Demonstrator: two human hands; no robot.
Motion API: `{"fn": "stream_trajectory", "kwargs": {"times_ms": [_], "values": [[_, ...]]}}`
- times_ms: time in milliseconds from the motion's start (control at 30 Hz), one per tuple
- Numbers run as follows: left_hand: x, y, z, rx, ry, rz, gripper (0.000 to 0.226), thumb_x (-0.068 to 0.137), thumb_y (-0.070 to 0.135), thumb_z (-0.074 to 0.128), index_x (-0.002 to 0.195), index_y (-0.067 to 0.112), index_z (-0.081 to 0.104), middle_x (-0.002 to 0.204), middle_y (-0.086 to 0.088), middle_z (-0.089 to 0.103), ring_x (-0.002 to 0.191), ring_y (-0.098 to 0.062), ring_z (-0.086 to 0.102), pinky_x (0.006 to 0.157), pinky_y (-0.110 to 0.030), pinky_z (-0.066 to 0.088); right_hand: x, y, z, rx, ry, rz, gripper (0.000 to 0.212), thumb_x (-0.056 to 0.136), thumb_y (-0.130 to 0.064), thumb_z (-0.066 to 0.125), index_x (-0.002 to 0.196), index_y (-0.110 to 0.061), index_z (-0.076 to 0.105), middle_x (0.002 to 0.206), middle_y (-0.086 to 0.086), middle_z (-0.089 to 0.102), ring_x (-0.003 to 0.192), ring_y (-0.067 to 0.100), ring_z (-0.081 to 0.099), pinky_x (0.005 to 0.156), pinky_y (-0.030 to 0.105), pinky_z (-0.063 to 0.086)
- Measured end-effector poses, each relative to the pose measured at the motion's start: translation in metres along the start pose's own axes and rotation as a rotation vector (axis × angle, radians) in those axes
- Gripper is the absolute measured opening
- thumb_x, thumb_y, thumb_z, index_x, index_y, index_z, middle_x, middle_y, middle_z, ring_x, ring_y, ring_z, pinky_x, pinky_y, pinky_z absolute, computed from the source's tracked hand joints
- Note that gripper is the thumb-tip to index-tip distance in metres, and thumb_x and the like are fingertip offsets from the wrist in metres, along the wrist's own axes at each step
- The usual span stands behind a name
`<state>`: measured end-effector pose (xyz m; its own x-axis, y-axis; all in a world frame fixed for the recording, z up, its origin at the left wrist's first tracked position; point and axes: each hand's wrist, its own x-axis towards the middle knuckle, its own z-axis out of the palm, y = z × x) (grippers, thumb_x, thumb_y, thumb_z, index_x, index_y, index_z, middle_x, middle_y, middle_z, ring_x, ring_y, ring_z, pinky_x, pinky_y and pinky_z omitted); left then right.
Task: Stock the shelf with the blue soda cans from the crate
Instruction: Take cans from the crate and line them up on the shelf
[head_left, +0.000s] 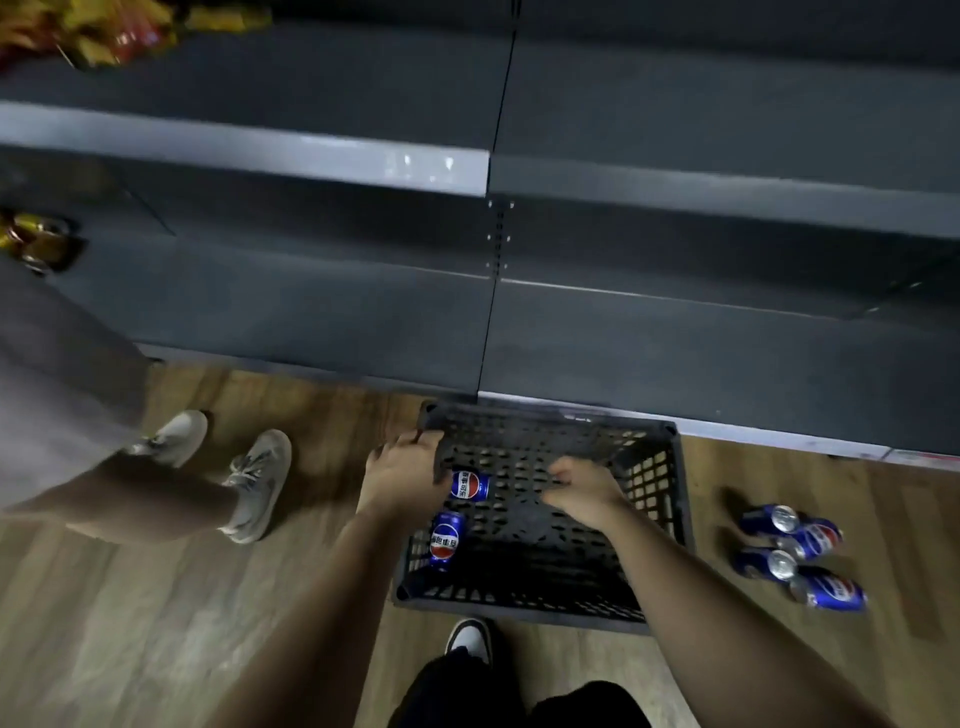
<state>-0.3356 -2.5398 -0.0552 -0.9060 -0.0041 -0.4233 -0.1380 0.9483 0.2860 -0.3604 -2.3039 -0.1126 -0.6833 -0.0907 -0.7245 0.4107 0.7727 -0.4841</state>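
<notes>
A black mesh crate (660, 499) sits on the wooden floor in front of the dark shelf unit (311, 156). Two blue soda cans lie on their sides inside it at the left: one (470, 486) just by my left hand, the other (445, 540) nearer to me. My left hand (402, 478) grips the crate's left wall near its far corner. My right hand (584, 491) is inside the crate with its fingers curled; whether it holds anything is hidden. Several more blue cans (800, 553) lie on the floor right of the crate.
Another person stands at the left, their legs and pale sneakers (218, 467) close to the crate. Yellow and red snack packs (88, 31) sit on the upper shelf at far left, more packs (36, 239) on the shelf below. My shoe (470, 639) is just behind the crate.
</notes>
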Motion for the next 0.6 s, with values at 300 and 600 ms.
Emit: {"fn": "stream_trajectory", "kwargs": {"times_ms": [300, 600], "values": [[0.068, -0.058, 0.198, -0.123, -0.073, 0.016, 0.045, 0.091, 0.026, 0.05, 0.135, 0.016, 0.047, 0.131, -0.006, 0.051, 0.118, -0.027, 0.051, 0.095, -0.036, 0.046, 0.164, 0.077, 0.115, -0.079, -0.064, -0.024, 0.062, 0.085, -0.022, 0.069, 0.142, -0.019, 0.045, 0.142, 0.004, 0.051, 0.125, 0.022, 0.052, 0.097, 0.028, 0.043], [0.119, -0.08, 0.289, -0.115, -0.035, 0.108, 0.047, 0.092, 0.028, 0.054, 0.137, 0.013, 0.045, 0.132, -0.008, 0.049, 0.119, -0.025, 0.049, 0.097, -0.031, 0.041, 0.266, 0.109, 0.179, -0.154, 0.01, -0.089, 0.066, 0.083, -0.02, 0.073, 0.142, -0.022, 0.044, 0.136, 0.005, 0.056, 0.116, 0.023, 0.058, 0.092, 0.035, 0.05]]}}
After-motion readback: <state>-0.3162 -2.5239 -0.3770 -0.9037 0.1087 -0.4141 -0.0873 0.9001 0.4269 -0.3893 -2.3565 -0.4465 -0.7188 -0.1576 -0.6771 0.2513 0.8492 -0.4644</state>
